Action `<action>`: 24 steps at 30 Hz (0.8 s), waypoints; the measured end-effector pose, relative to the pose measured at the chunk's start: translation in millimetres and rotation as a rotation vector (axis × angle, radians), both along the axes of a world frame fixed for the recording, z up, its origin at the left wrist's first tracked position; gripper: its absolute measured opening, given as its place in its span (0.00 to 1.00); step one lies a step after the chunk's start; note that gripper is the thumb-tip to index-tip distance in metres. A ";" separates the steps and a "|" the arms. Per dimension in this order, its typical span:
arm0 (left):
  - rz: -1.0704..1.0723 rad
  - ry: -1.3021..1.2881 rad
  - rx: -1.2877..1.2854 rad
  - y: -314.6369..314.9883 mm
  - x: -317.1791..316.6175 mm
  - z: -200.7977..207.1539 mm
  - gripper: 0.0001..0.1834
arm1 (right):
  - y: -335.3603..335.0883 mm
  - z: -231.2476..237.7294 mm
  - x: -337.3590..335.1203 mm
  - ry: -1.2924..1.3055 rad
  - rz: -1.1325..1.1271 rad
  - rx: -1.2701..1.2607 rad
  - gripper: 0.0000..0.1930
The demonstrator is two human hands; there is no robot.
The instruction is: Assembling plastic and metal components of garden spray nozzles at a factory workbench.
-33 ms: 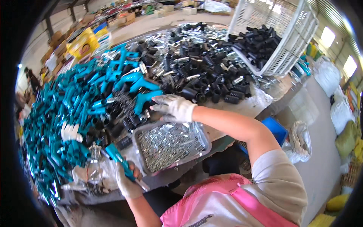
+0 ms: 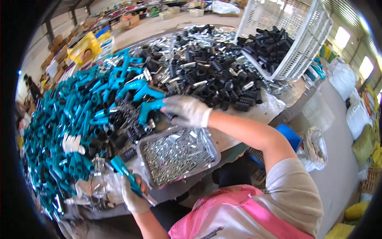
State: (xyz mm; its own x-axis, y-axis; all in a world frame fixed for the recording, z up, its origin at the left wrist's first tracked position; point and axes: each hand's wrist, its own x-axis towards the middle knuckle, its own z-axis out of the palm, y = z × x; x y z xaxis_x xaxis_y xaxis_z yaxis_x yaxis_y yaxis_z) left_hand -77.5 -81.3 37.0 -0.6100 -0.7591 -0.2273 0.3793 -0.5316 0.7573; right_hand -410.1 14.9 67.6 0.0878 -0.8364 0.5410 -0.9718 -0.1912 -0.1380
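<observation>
My left hand (image 2: 133, 195), in a white glove with bare fingertips, is closed around a teal plastic handle (image 2: 126, 172). A metal rod (image 2: 149, 200) sticks out of its near end. At the near side of the black pile, my right hand (image 2: 189, 110) has its gloved fingers bent over a small black tube-shaped piece (image 2: 170, 116), mostly hidden beneath them. Beside those fingertips lies a loose teal handle (image 2: 149, 109). Between my hands stands a grey tray (image 2: 217, 153) of small metal parts (image 2: 169, 157).
Teal handles (image 2: 75, 95) are heaped at left, with a white glove (image 2: 73, 143) on them. Black sleeves (image 2: 223, 87) and shiny metal tubes spread across the back. A tilted white crate (image 2: 304, 51) holds more black pieces. A blue bin (image 2: 289, 136) and white sacks (image 2: 342, 79) stand at right.
My right hand has drawn slightly to the right, and a dark piece now shows under its fingers. The left hand keeps hold of the teal handle almost in place.
</observation>
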 end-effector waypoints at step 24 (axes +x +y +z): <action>-0.132 -0.037 -0.022 7.3 -60.6 -11.3 0.20 | 239.8 38.6 -401.9 -0.525 -1.465 0.535 0.25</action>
